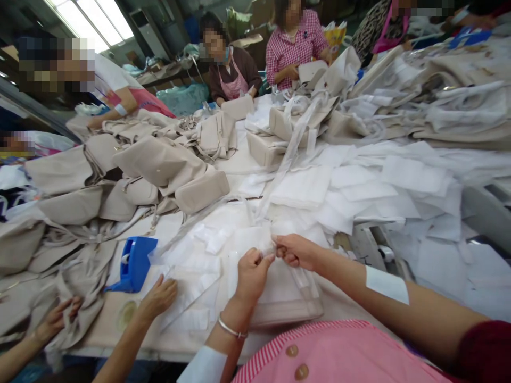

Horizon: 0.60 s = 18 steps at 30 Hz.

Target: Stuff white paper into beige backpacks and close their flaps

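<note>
Above a beige bag [279, 316] lying near the table's front edge, both my hands come close together. My left hand [252, 271], with a bangle at the wrist, is closed, thumb and fingers pinching a thin white foam sheet [255, 236]. My right hand [296, 251] has its fingers curled and pinches the sheet's right edge. The sheet seems folded around the bag's strap, which is mostly hidden. More white sheeting covers the upper part of the bag. A long strip of translucent wrap [285, 154] runs from there to the far bags.
A co-worker's hands [159, 297] work at my left by a blue tape dispenser [133, 263]. Beige bags [159, 165] pile up on the left. Loose white foam sheets [371, 178] spread to the right, around a grey device [377, 244]. Several people stand across the table.
</note>
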Each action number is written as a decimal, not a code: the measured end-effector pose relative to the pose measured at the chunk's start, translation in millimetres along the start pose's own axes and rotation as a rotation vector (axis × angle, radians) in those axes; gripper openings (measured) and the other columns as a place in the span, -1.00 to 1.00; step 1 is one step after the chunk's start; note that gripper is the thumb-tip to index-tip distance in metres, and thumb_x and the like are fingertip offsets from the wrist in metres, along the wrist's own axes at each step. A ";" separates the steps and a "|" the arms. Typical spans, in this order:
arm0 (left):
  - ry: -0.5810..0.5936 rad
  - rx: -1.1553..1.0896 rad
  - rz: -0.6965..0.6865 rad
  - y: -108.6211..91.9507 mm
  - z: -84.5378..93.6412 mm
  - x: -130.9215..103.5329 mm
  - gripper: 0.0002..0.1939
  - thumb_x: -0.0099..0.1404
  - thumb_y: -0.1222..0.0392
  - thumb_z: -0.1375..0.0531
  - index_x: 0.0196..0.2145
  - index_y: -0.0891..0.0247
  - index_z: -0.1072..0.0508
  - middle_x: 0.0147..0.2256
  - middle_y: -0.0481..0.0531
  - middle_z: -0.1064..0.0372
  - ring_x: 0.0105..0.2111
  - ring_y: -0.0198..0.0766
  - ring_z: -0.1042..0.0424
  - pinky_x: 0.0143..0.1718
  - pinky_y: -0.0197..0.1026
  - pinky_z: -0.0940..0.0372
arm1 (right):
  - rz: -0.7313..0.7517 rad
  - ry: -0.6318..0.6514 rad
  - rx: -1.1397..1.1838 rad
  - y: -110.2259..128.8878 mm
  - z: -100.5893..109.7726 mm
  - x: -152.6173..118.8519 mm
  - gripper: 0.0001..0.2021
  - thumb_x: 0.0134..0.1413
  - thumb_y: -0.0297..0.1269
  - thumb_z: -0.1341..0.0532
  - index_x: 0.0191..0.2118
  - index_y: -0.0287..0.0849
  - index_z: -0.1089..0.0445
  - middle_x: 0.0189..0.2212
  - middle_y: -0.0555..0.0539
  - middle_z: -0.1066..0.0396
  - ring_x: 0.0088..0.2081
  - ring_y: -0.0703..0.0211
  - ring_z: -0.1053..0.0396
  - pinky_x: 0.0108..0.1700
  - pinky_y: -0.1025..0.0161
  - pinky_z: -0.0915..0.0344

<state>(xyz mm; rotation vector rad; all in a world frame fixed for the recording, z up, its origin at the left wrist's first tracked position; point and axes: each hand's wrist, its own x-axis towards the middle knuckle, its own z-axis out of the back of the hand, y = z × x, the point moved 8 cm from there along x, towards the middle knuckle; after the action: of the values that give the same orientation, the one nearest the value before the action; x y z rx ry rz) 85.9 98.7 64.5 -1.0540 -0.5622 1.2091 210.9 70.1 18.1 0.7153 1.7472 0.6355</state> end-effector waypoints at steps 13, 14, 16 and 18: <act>0.321 -0.684 0.638 15.8 -37.3 -5.6 -0.70 0.19 -0.11 -0.23 -0.23 0.12 -0.44 -0.18 0.07 -0.42 -0.31 -0.18 -0.44 -0.41 -0.15 -0.32 | 0.411 -0.288 -0.652 23.9 5.4 3.3 -0.68 0.09 -0.17 -0.18 -0.59 -0.21 -0.27 -0.65 0.04 -0.21 -0.54 0.31 -0.14 -0.49 0.33 0.01; 0.293 -0.676 0.636 16.4 -40.9 -2.3 -0.72 0.19 -0.09 -0.23 -0.27 0.14 -0.42 -0.24 0.05 -0.42 -0.35 -0.21 -0.44 -0.43 -0.18 -0.31 | 0.434 -0.319 -0.793 23.6 3.3 0.9 -0.71 0.15 -0.19 -0.13 -0.53 -0.22 -0.33 -0.60 -0.01 -0.29 -0.51 0.27 -0.20 -0.47 0.32 -0.01; 0.214 -0.601 0.611 20.7 -46.2 4.5 -0.74 0.21 -0.07 -0.21 -0.32 0.17 -0.38 -0.36 0.02 -0.40 -0.43 -0.26 -0.41 -0.51 -0.25 -0.25 | 0.473 -0.344 -1.035 21.8 -1.5 -3.2 -0.77 0.20 -0.29 -0.06 -0.36 -0.25 -0.40 -0.43 -0.13 -0.41 -0.43 0.19 -0.29 -0.42 0.29 -0.06; 0.142 -0.494 0.570 26.4 -48.1 9.8 -0.75 0.23 -0.04 -0.16 -0.36 0.21 -0.35 -0.43 -0.01 -0.37 -0.49 -0.29 -0.36 -0.55 -0.28 -0.19 | 0.514 -0.294 -1.168 19.6 -4.7 -5.8 -0.82 0.16 -0.37 -0.07 -0.25 -0.28 -0.41 -0.34 -0.21 -0.43 -0.37 0.15 -0.33 -0.40 0.28 -0.09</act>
<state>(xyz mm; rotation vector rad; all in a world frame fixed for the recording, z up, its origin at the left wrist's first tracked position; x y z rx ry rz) 116.1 90.9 18.4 -1.7901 -0.4725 1.5072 210.7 78.8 37.2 0.3579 0.6686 1.6049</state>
